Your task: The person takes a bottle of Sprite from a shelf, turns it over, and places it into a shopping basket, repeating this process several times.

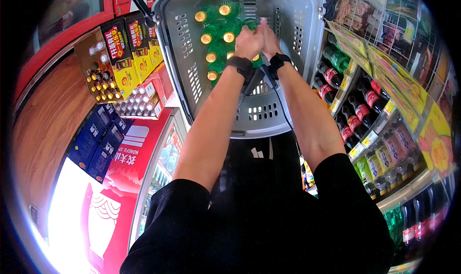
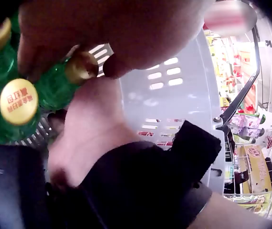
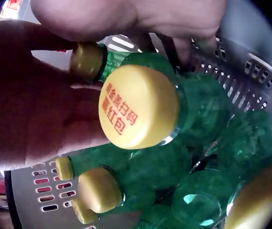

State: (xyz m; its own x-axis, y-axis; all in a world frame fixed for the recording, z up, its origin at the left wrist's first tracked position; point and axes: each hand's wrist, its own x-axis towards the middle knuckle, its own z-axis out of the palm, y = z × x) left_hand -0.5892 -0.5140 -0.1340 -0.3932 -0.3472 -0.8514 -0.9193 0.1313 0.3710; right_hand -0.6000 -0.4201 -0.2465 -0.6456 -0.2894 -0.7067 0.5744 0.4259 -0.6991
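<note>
My left hand (image 1: 251,42) reaches into a grey basket (image 1: 307,14) and pinches the neck end of a green bottle with a gold cap (image 2: 82,67). Against its right side lies my right hand (image 1: 271,37), fingers pointing forward and looking mostly straight in the head view. In the right wrist view that hand's palm passes above the green bottle neck (image 3: 114,59), with its fingertips partly hidden behind the bottle. Around both hands stand several green bottles with yellow caps (image 3: 138,107), filling the left and middle of the basket. Black bands circle both wrists.
The basket's raised handle (image 1: 139,5) rises at its upper left corner. Shelves of cola bottles (image 1: 365,115) run along the right, with price labels at their edges. On the left are drink cartons (image 1: 120,48), blue boxes (image 1: 98,139) and a red fridge panel (image 1: 132,163).
</note>
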